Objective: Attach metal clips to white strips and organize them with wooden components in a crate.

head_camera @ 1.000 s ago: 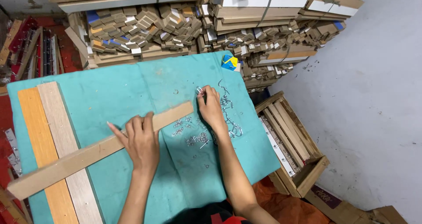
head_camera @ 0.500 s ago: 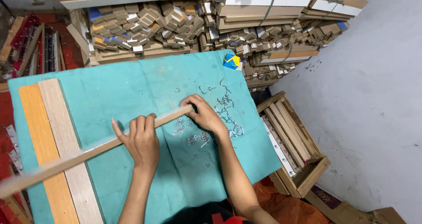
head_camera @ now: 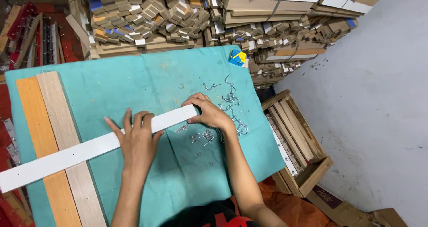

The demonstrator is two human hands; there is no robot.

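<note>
A: Entry, head view. Where does the white strip [head_camera: 96, 147] lie?

B: Slantwise across the teal cloth [head_camera: 147, 84] on the table, its low end past the table's left edge. It crosses over two boards, one orange [head_camera: 38, 133] and one pale wood [head_camera: 58, 115].

A: Hands?

B: Left hand [head_camera: 138, 140] is flat on the strip's middle, fingers spread and pressing, not clenched. Right hand [head_camera: 209, 113] is curled over the strip's near-right end, grasping it.

A: Handling judgement?

B: Long, thin and flat, and it looks straight with no sag where it overhangs, so probably stiff and light. The white face looks smooth, likely slippery under a flat palm. Best taken at the two ends or gripped across its narrow width; held at one end only, it would lever.

A: Counts?

B: One white strip, two boards under it. One small blue and yellow box [head_camera: 237, 57] at the cloth's far edge. One wooden crate [head_camera: 298, 142] of slats on the floor to the right. Metal hooks [head_camera: 229, 102] and small screws [head_camera: 198, 135] are loose beside the right hand, too many and too tangled to count. The stacked wood offcuts [head_camera: 178, 17] behind are likewise uncountable.
</note>
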